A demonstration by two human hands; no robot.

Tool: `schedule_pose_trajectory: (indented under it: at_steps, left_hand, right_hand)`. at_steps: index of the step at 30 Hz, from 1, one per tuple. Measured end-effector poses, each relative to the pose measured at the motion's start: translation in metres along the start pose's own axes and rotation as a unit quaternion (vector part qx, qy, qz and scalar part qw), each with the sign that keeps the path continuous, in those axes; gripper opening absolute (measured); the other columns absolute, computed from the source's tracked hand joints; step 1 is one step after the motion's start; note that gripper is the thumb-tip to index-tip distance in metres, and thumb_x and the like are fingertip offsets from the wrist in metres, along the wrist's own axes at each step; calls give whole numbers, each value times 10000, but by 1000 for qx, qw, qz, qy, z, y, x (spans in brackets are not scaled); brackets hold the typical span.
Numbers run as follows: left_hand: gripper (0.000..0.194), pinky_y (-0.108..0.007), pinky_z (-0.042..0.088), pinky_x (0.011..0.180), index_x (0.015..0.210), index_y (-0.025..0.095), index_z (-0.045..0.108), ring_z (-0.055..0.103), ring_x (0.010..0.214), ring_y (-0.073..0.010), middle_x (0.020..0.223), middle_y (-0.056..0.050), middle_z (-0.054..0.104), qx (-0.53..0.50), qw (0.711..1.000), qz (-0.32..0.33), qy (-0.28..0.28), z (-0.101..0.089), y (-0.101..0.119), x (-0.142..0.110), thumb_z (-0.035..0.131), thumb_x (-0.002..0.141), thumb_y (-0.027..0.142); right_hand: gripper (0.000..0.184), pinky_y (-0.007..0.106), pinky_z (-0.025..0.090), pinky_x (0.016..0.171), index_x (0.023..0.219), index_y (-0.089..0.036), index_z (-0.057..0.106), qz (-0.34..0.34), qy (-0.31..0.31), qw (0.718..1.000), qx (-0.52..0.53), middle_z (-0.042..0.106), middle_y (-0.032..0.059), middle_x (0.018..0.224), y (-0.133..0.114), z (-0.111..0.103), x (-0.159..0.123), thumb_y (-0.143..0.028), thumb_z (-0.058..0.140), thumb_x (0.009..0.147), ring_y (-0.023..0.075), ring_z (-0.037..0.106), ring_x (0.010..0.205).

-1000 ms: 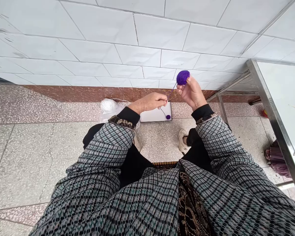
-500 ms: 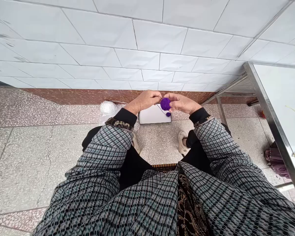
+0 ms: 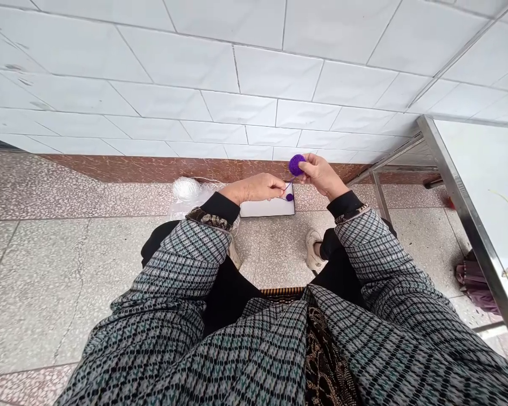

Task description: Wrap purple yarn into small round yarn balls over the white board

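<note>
We held a purple yarn ball (image 3: 296, 164) in our right hand (image 3: 320, 175) and its strand (image 3: 290, 181) in our left hand (image 3: 260, 187); a smaller ball (image 3: 289, 197) lay on the white tray (image 3: 265, 209) below.

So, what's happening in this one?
A person's right hand holds a round purple yarn ball while the left hand pinches the thin purple strand running from it. Below, a smaller round purple yarn ball sits at the right end of a white rectangular dark-edged tray, and a round white yarn ball lies to its left.
</note>
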State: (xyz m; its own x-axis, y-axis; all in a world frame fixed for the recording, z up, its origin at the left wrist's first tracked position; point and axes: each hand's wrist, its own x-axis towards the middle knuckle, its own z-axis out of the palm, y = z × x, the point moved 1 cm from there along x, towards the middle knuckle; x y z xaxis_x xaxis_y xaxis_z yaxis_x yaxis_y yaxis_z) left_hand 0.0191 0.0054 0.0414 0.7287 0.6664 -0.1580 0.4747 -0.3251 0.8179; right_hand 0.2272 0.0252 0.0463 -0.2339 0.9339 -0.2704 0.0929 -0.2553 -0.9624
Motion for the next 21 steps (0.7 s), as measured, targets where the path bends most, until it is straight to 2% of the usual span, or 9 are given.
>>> schedule_pose_trajectory:
  at_steps: [2, 4, 6, 8, 11, 13, 16, 19, 21]
  left_hand:
    - [161, -275, 376, 610, 749, 196, 670, 540, 599, -130, 640, 9, 602, 5, 1000, -3, 25, -5, 0, -4, 570, 840, 284]
    - [156, -278, 377, 619, 752, 197, 677, 523, 602, -129, 629, 10, 599, 6, 998, -2, 63, -11, 1, -7, 571, 839, 272]
    - [151, -282, 397, 654, 774, 193, 687, 530, 638, -131, 665, 0, 625, 0, 994, -4, 107, -15, 4, -10, 568, 840, 259]
    - [149, -290, 418, 689, 788, 183, 688, 540, 675, -134, 714, -13, 646, -14, 990, -12, 139, -18, 5, -11, 565, 840, 248]
    - [157, -304, 431, 707, 787, 173, 679, 528, 677, -136, 720, -13, 625, -28, 986, -36, 161, -19, 5, -9, 556, 856, 244]
    - [176, -311, 425, 700, 779, 174, 668, 516, 662, -138, 699, -6, 598, -26, 984, -57, 166, -17, 2, -6, 545, 879, 250]
    - [178, -314, 422, 695, 762, 179, 653, 530, 663, -144, 697, -8, 593, -20, 987, -66, 145, -9, -1, 0, 541, 884, 244]
    - [169, -301, 419, 690, 737, 188, 645, 549, 664, -143, 696, -7, 609, -9, 997, -24, 74, 0, 3, 2, 556, 871, 242]
    - [176, -292, 406, 679, 737, 192, 652, 535, 647, -134, 679, 1, 608, 3, 999, 9, 48, 3, 6, 1, 560, 875, 250]
  right_hand:
    - [226, 195, 464, 441, 919, -219, 501, -11, 16, 998, -58, 611, -51, 689, 3, 0, 1, -122, 701, 882, 65, 509, 458]
    - [263, 201, 469, 419, 922, -223, 508, -11, 2, 994, -112, 619, -47, 693, 6, 1, 1, -97, 733, 870, 78, 540, 454]
    - [256, 206, 487, 427, 930, -210, 553, 9, -61, 987, -149, 630, -36, 700, 8, 3, -2, -83, 762, 854, 83, 557, 465]
    - [218, 209, 510, 458, 949, -187, 616, 34, -161, 974, -154, 658, -14, 740, 7, 6, -7, -82, 775, 844, 82, 566, 494]
    - [216, 215, 543, 525, 997, -172, 655, 33, -254, 963, -79, 693, 9, 845, 0, 9, -14, -107, 771, 827, 79, 587, 564]
    - [272, 224, 563, 576, 1035, -184, 628, 12, -241, 970, 3, 694, 2, 878, -6, 9, -16, -141, 775, 811, 82, 605, 604]
    - [345, 240, 587, 653, 1066, -210, 568, -12, -158, 983, 96, 669, -20, 872, -11, 7, -13, -205, 795, 806, 84, 615, 640]
    - [315, 237, 592, 692, 1035, -219, 523, -29, -70, 990, 116, 640, -31, 853, -8, 6, -6, -226, 775, 846, 77, 610, 646]
    - [287, 218, 573, 647, 1000, -223, 497, -31, -24, 996, 82, 629, -41, 827, -2, 6, -2, -185, 748, 868, 67, 583, 608]
